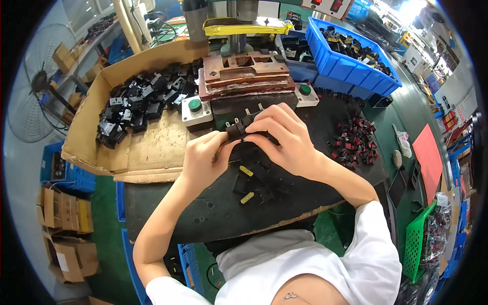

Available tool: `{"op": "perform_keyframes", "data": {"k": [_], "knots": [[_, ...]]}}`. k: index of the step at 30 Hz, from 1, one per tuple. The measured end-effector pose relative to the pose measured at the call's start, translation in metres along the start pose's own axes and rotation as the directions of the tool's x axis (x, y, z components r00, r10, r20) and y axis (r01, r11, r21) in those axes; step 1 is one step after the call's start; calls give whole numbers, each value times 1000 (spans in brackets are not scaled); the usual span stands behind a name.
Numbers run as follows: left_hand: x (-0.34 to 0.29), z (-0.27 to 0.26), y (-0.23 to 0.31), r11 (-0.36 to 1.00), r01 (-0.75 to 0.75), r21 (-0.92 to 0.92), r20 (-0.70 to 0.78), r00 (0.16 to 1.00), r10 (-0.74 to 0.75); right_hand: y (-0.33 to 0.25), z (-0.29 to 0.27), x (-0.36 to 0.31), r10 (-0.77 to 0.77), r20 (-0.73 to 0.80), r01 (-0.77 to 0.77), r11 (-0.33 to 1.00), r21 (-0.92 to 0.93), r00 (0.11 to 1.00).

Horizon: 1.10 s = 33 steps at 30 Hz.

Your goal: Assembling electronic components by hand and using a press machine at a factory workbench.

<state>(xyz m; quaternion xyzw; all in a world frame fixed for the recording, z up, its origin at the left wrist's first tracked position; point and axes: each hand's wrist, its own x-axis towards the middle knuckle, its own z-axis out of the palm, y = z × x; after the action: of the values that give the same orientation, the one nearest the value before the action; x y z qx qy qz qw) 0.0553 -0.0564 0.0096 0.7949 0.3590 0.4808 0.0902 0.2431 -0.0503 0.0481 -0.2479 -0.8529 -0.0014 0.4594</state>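
Above the dark worktop (203, 208), near a cardboard tray (152, 155), your left hand (206, 155) and right hand (282, 134) pinch a black part (235, 131) (probably one piece, though fingers (268, 121) hide much).

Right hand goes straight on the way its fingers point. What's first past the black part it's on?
Likely the left hand: its fingers hold the other side of the black part, opposite the right hand. Depth is hard to judge from this one view.
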Motion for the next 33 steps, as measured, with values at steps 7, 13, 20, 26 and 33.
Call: {"op": "perform_keyframes", "data": {"k": [7,13,20,26,33], "knots": [[-2,-19,-18,998,-50,45,154,987,43,14,-30,9,110,59,-94,971,-218,992],[-3,-17,-46,992,-52,-115,88,994,63,38,-36,-24,378,170,-396,914,91,910],[-3,-17,-45,986,70,-151,142,989,-49,32,-35,-27,381,104,-392,911,127,919],[-4,-16,-46,988,71,-134,117,992,-55,31,-32,-27,375,87,-383,916,121,923],[-6,-12,-36,933,277,-229,198,952,-234,36,-30,-32,344,36,-346,936,67,938]]}}
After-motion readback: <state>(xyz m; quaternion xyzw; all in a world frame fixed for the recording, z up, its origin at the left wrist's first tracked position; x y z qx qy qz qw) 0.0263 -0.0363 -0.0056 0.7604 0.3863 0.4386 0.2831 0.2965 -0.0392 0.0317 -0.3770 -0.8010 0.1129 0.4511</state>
